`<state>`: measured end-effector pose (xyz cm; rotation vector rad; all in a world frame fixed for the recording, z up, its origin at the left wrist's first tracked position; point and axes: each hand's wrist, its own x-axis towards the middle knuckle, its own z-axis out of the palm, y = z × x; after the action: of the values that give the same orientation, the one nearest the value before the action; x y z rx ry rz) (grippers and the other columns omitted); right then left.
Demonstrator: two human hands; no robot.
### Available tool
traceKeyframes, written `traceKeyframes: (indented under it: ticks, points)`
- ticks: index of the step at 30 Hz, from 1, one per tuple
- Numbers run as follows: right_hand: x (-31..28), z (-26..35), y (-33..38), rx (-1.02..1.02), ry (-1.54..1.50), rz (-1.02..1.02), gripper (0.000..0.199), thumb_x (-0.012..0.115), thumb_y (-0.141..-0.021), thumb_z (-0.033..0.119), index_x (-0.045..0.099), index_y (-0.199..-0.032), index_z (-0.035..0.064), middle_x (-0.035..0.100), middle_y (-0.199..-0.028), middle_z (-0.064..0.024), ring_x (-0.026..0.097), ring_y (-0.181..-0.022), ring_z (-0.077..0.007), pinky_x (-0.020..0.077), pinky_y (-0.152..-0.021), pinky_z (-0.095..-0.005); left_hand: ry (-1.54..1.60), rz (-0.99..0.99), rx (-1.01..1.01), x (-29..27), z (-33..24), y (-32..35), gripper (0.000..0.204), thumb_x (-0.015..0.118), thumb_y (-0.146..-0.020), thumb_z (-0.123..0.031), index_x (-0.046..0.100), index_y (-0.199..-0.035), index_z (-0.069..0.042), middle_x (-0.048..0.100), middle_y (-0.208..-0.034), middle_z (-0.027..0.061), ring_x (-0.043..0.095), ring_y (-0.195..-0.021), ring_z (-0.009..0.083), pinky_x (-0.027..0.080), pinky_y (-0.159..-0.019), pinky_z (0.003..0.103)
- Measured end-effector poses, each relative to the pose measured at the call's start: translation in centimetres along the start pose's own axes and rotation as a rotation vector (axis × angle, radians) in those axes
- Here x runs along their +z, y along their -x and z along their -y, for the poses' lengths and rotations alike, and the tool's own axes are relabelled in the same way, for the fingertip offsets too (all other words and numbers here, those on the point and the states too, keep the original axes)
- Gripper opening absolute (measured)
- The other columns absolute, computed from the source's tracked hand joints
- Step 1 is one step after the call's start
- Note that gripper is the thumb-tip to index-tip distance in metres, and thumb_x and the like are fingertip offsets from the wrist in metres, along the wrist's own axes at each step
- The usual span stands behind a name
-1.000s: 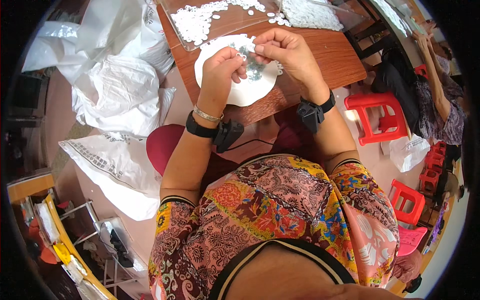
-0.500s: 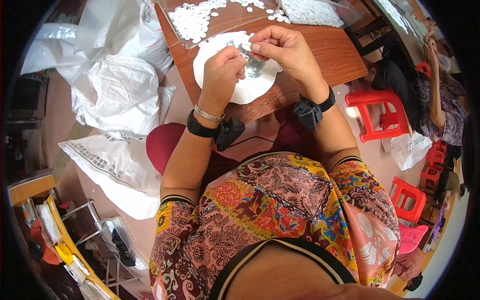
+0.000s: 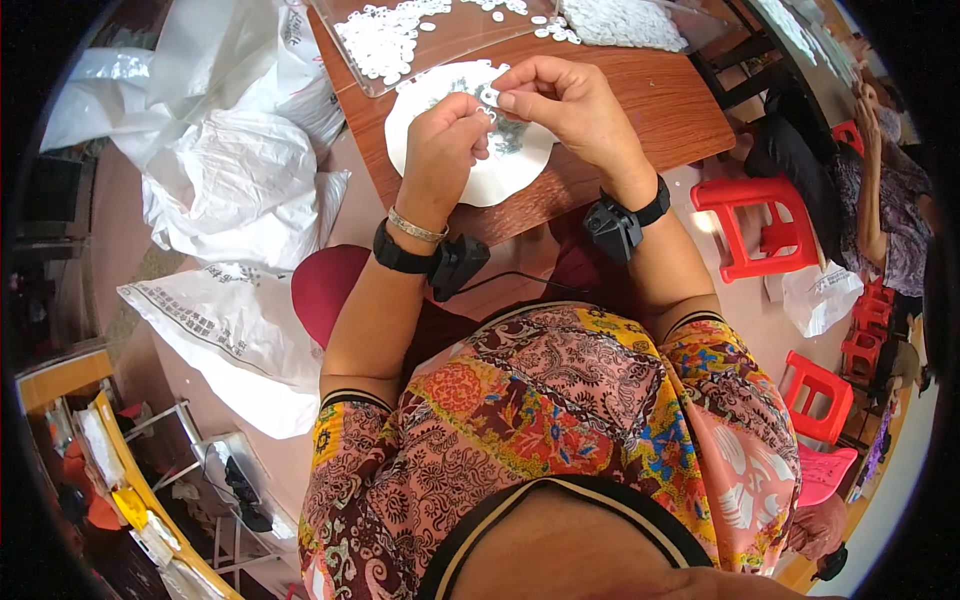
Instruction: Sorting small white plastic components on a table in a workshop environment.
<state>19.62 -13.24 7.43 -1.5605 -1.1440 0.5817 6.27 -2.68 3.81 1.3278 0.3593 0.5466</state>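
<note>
My right hand (image 3: 585,115) pinches a small white oval plastic piece with a hole (image 3: 489,95) between thumb and index finger. Close beside it, my left hand (image 3: 445,150) is closed, its thumb and index fingertips around a small white ring-like piece (image 3: 488,115). The two pieces almost meet; whether they touch I cannot tell. Both hands are above a white round plate (image 3: 500,185), in which a heap of small greyish pieces (image 3: 512,140) shows, partly hidden by my fingers.
The plate stands on a brown wooden table (image 3: 640,115). Behind it, a clear tray (image 3: 450,62) holds many loose white ovals (image 3: 380,40), with a dense white batch (image 3: 620,25) to the right. White sacks (image 3: 235,190) lie left; a red stool (image 3: 760,230) and another person (image 3: 890,215) are right.
My right hand has shifted very slightly, and the oval piece in it has turned so its hole shows and sits closer to my left fingertips. My left hand stays in place.
</note>
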Motion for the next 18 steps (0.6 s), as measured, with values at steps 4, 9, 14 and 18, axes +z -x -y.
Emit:
traceKeyframes:
  ticks: [4,9,14,18]
  points:
    - [0.2,0.2,0.2,-0.009,0.005,0.048,0.016,0.065,-0.084,0.007,0.065,-0.097,-0.0005,0.065,-0.081,-0.0003,0.058,-0.073,-0.0048,0.0473,-0.066,-0.0191,-0.004,0.001,-0.014,0.0,0.1,0.0,0.015,0.052,-0.081,-0.012,0.055,-0.071,-0.001,0.05,-0.06,0.0006,0.046,-0.056,0.0082,0.039,-0.053,0.022]
    - [0.6,-0.4,0.3,-0.039,0.022,0.003,0.018,0.068,-0.079,0.008,0.066,-0.095,-0.0006,0.063,-0.072,-0.0008,0.057,-0.068,-0.0053,0.0475,-0.062,-0.0208,-0.002,0.015,-0.021,-0.2,0.5,-0.1,0.015,0.052,-0.081,-0.012,0.056,-0.072,-0.001,0.051,-0.06,0.0011,0.047,-0.055,0.0082,0.039,-0.052,0.021]
    - [1.3,0.1,0.8,-0.083,0.16,-0.03,0.019,0.068,-0.079,0.008,0.064,-0.096,-0.0006,0.06,-0.074,0.0006,0.055,-0.07,-0.006,0.0473,-0.066,-0.0216,0.049,0.022,-0.05,-0.3,0.6,-0.2,0.018,0.048,-0.086,-0.012,0.059,-0.078,0.0,0.058,-0.067,0.0043,0.054,-0.058,0.0102,0.041,-0.054,0.021]
    - [1.3,0.1,0.9,-0.115,0.287,-0.057,0.02,0.067,-0.076,0.006,0.064,-0.095,-0.0007,0.06,-0.073,-0.0011,0.055,-0.069,-0.008,0.0481,-0.066,-0.0234,0.15,-0.014,-0.075,0.2,0.6,-0.1,0.021,0.05,-0.084,-0.016,0.061,-0.077,0.0,0.057,-0.063,0.0047,0.053,-0.053,0.0104,0.04,-0.05,0.02]
